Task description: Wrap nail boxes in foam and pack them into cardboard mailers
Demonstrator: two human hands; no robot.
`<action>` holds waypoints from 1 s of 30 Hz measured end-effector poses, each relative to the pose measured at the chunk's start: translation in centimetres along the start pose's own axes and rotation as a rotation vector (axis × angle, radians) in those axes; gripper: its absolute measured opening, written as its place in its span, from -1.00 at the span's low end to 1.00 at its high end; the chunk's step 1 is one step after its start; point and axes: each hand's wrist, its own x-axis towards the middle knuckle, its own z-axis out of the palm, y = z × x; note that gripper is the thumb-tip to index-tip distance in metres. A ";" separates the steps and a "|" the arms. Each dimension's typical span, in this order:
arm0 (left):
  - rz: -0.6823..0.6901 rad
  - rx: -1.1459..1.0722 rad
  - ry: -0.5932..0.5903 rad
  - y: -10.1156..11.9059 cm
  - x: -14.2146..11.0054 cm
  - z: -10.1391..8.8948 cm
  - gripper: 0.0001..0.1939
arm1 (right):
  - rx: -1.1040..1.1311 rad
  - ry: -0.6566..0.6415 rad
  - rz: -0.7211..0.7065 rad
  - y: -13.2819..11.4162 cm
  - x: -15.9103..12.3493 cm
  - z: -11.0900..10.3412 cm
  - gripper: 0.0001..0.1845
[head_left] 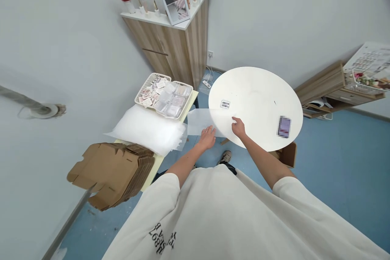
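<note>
A thin translucent white packing sheet [196,118] stretches between my two hands. Its right part lies over the round white table [258,85], while the left part sticks out past the table's edge. My left hand [207,136], with a ring on one finger, grips the sheet along its near edge. At the sheet's right end my right hand [238,127] pinches it, thumb and forefinger together. Just beyond the sheet, on the table, rests a small clear case with dark pieces [225,104].
To the left stand a stack of white packing sheets [146,130], white baskets [152,76] of cards and clear packets, and folded cardboard boxes [112,170]. A blurred purple item [284,126] lies on the table's right. A wooden cabinet [170,48] stands behind.
</note>
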 end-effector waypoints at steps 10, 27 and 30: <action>-0.074 -0.006 -0.164 8.5 11.0 2.1 -0.30 | -0.012 -0.068 0.104 11.4 6.5 -8.7 -0.36; -0.202 -0.021 -0.360 11.8 15.6 4.8 -0.28 | -0.244 -0.095 -0.052 16.2 8.4 -10.4 -0.50; -0.273 -0.079 -0.388 12.7 16.8 5.0 -0.23 | -0.222 -0.129 -0.026 16.1 7.2 -9.8 -0.50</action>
